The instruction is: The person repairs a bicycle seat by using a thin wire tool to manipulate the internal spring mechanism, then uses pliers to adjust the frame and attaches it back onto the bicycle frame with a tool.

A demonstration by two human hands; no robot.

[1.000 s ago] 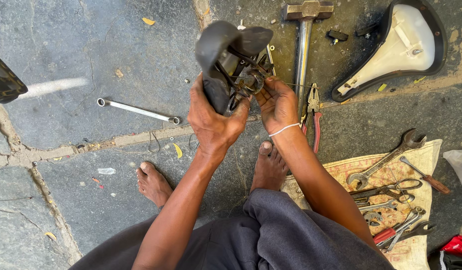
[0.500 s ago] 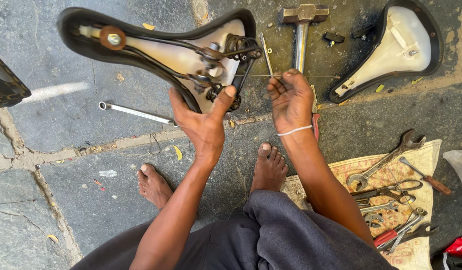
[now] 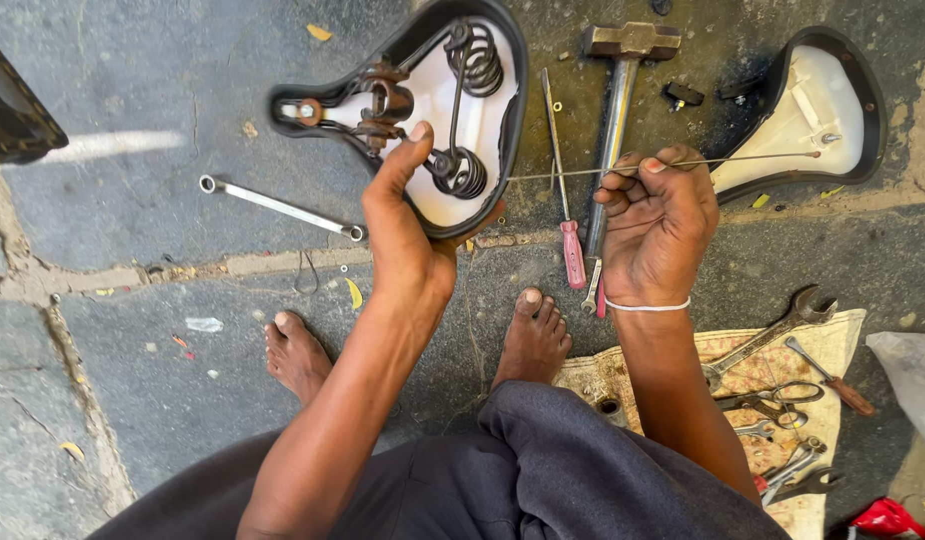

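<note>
Left hand [image 3: 402, 215] gripping upturned saddle [image 3: 422, 110]; right hand [image 3: 657, 225] beside it, pinching thin rod [image 3: 672, 165], far end seemingly unattached.

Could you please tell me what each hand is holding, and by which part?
Left hand grips the upturned black bicycle saddle by its rear rim; right hand pinches a thin metal rod near its middle.

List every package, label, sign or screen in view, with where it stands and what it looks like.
No labels, signs or screens show.
Clear plastic bag: right edge, on the ground beside the cloth; crumpled, whitish-clear.
Red wrapper-like thing: bottom right corner; small, shiny red, too cut off to tell what it is.
Neither lies near the left hand with the saddle or the right hand with the thin rod.
</note>
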